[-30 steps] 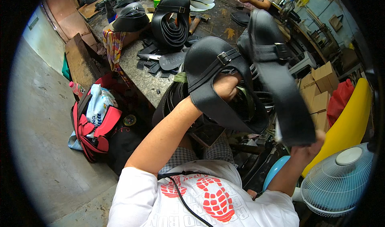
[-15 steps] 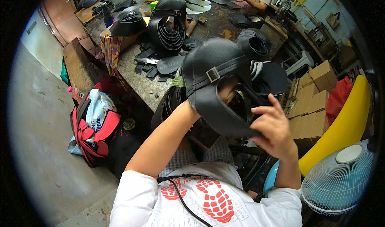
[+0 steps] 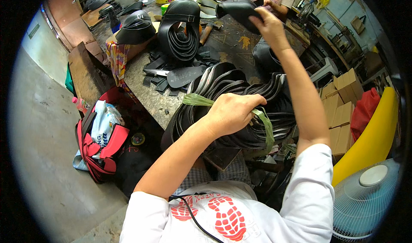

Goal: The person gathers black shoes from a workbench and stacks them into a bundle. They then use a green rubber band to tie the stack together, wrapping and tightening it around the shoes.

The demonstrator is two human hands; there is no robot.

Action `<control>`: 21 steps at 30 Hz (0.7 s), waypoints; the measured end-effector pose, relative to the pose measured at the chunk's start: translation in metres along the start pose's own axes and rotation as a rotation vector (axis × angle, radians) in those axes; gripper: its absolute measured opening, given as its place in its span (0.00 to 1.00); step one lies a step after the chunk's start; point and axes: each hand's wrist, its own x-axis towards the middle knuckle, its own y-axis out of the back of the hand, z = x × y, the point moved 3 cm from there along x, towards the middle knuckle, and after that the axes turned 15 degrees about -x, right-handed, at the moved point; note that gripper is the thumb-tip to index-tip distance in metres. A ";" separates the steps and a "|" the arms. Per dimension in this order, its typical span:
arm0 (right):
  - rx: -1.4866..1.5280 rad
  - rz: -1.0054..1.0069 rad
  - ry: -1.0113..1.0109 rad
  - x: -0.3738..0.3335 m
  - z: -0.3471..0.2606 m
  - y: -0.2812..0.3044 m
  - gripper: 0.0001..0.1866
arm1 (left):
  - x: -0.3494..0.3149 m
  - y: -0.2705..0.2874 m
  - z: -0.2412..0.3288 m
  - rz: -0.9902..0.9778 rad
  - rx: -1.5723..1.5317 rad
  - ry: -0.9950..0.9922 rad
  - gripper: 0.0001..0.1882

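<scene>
At the far side of the bench, my right hand is closed on the edge of a black leather shoe upper bundle, held with my arm stretched out. Close to my lap lies a big bundle of black shoe pieces, layered in curved stacks with pale edges. A green plastic strip runs across this bundle. My left hand is closed around the strip on top of the bundle; its palm side is hidden.
Buckled black upper bundles stand on the workbench, beside black scraps and a hammer. Another person works across the bench. Cardboard boxes, a yellow curved object and a fan are at right.
My right hand has carried the buckled upper bundle up and away to the far bench. My left hand has come out of that bundle and now grips the green strip.
</scene>
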 end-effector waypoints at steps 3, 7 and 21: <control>-0.110 -0.313 -0.027 -0.040 0.018 -0.065 0.16 | 0.000 -0.001 -0.001 -0.008 -0.019 0.013 0.15; 0.010 -0.952 0.054 -0.078 0.019 -0.107 0.27 | 0.001 -0.002 -0.001 -0.070 0.014 0.061 0.21; -0.633 -0.880 -0.211 -0.110 0.053 0.008 0.29 | 0.001 -0.002 0.003 -0.036 -0.002 -0.008 0.16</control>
